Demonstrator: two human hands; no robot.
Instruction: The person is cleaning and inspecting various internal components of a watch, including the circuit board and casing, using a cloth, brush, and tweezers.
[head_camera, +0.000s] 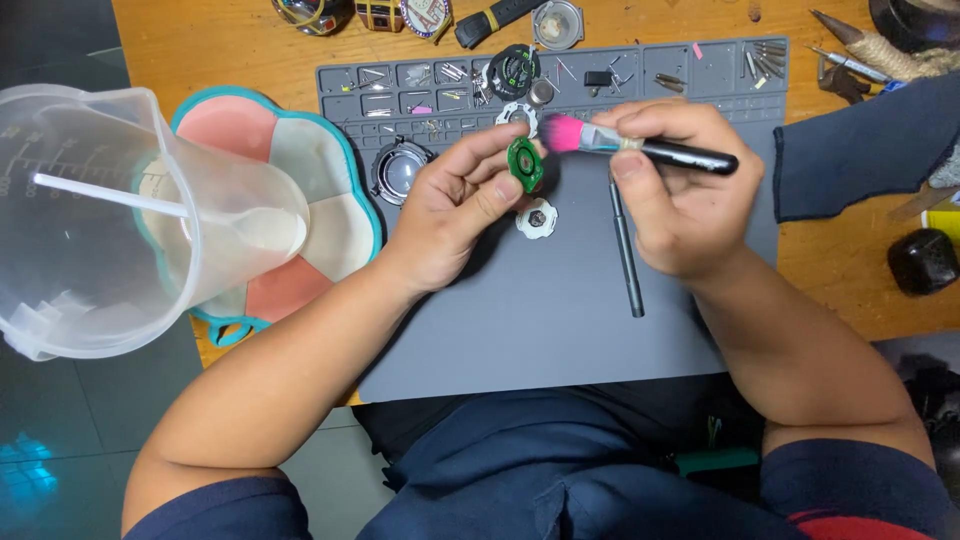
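My left hand pinches a small round green circuit board between thumb and fingers, held upright above the grey work mat. My right hand grips a black-handled brush whose pink bristles touch the top of the green board. Just below the board a small white round part lies on the mat. A thin dark screwdriver lies on the mat beside my right hand.
The mat's top compartments hold several small screws and watch parts; a round watch case sits at its left. A flower-shaped tray and a clear plastic jug stand left. Dark cloth, tools and a black object lie right.
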